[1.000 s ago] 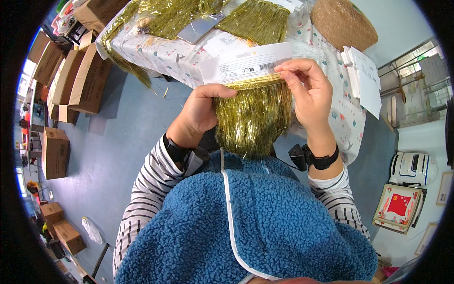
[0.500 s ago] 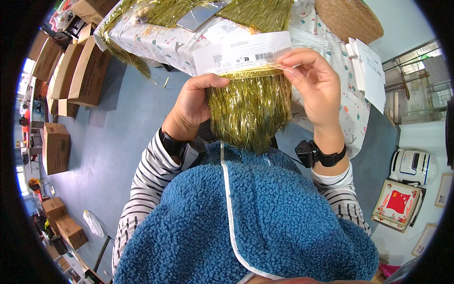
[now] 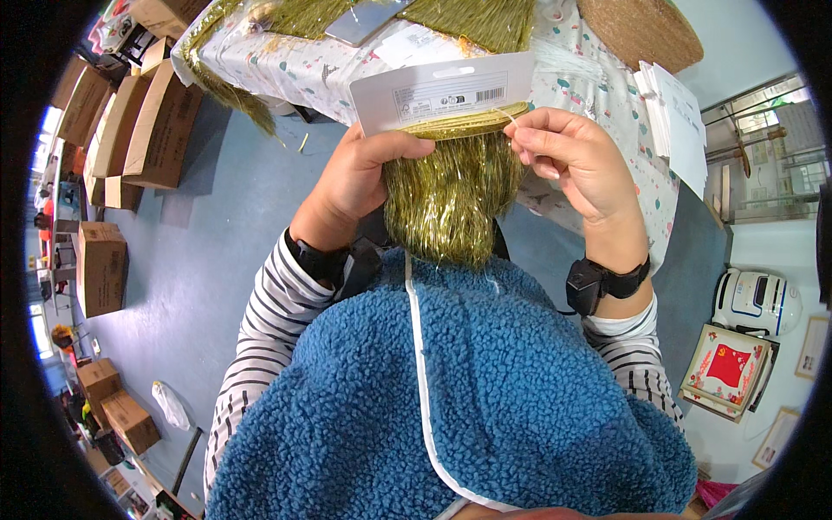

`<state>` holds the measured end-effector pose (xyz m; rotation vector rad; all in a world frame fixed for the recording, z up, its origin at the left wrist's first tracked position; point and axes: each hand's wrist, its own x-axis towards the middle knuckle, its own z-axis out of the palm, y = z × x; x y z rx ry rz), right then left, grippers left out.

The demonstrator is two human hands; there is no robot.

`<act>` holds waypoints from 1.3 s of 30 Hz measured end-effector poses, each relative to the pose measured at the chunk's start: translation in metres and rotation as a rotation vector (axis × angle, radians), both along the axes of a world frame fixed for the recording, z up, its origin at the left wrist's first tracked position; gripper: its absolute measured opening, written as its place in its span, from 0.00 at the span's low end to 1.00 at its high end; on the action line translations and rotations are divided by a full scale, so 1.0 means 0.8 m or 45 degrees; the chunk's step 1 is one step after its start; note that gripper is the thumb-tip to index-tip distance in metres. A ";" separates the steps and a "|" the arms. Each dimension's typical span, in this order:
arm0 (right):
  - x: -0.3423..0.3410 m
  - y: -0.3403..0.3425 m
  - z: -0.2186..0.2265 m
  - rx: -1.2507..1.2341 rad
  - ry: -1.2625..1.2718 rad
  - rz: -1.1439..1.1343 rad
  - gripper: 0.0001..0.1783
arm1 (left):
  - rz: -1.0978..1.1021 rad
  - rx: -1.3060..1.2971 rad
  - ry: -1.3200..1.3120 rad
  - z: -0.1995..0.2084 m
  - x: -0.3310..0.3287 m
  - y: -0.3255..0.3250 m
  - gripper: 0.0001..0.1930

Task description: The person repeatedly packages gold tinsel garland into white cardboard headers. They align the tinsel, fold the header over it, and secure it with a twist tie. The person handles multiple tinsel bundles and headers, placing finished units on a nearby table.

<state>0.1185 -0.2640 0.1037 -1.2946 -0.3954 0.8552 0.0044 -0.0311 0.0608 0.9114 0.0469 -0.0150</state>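
Observation:
A bundle of shiny olive-gold tinsel fringe (image 3: 451,204) hangs in front of my body, its folded top band against a white header card (image 3: 446,87) with a barcode and a hang slot. My left hand (image 3: 355,173) is closed on the left end of the bundle and card, thumb in front and fingers hidden behind. At the right end, my right hand (image 3: 581,160) pinches a thin pale tie (image 3: 510,117) between thumb and forefinger. The tie runs over the top band at the card's lower right. Its far side is hidden.
Ahead stands a table with a patterned white cloth (image 3: 321,82), bearing more tinsel fringe (image 3: 481,22), a flat grey phone-like device (image 3: 364,24), thin white strips (image 3: 572,74), white cards (image 3: 680,130) and a brown fibre roll (image 3: 641,35). Cardboard boxes (image 3: 156,130) stand on the left.
My right hand has moved slightly right and down, with the tie still pinched. The card has tilted, its left side dropping a little, and the folded top band shows more.

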 end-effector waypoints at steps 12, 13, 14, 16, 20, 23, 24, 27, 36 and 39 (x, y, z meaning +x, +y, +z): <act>-0.004 0.001 -0.023 -0.041 -0.095 -0.113 0.09 | 0.028 0.126 -0.061 0.002 -0.003 0.003 0.23; -0.004 0.001 -0.026 -0.004 -0.083 -0.131 0.09 | 0.031 0.138 -0.057 0.001 -0.002 0.003 0.23; -0.004 0.002 -0.028 0.001 -0.079 -0.152 0.09 | 0.035 0.148 -0.055 0.000 -0.002 0.002 0.23; -0.002 0.003 -0.032 0.045 -0.082 -0.180 0.09 | 0.048 0.194 -0.056 -0.001 -0.003 0.002 0.23; 0.000 0.002 -0.035 0.065 -0.073 -0.201 0.09 | 0.045 0.297 -0.073 0.001 -0.006 0.005 0.23; -0.002 0.005 -0.037 0.053 -0.084 -0.247 0.08 | 0.025 0.378 -0.072 0.003 -0.007 0.006 0.23; -0.003 0.007 -0.038 0.058 -0.092 -0.260 0.08 | 0.026 0.430 -0.069 0.004 -0.008 0.007 0.23; -0.004 0.010 -0.038 0.074 -0.099 -0.266 0.09 | 0.010 0.457 -0.037 0.005 -0.009 0.005 0.24; -0.005 0.007 -0.037 0.091 -0.059 -0.275 0.09 | -0.009 0.346 -0.038 0.002 -0.010 0.007 0.24; -0.005 0.005 -0.037 0.119 -0.048 -0.253 0.09 | 0.006 0.395 -0.073 -0.001 -0.009 0.006 0.24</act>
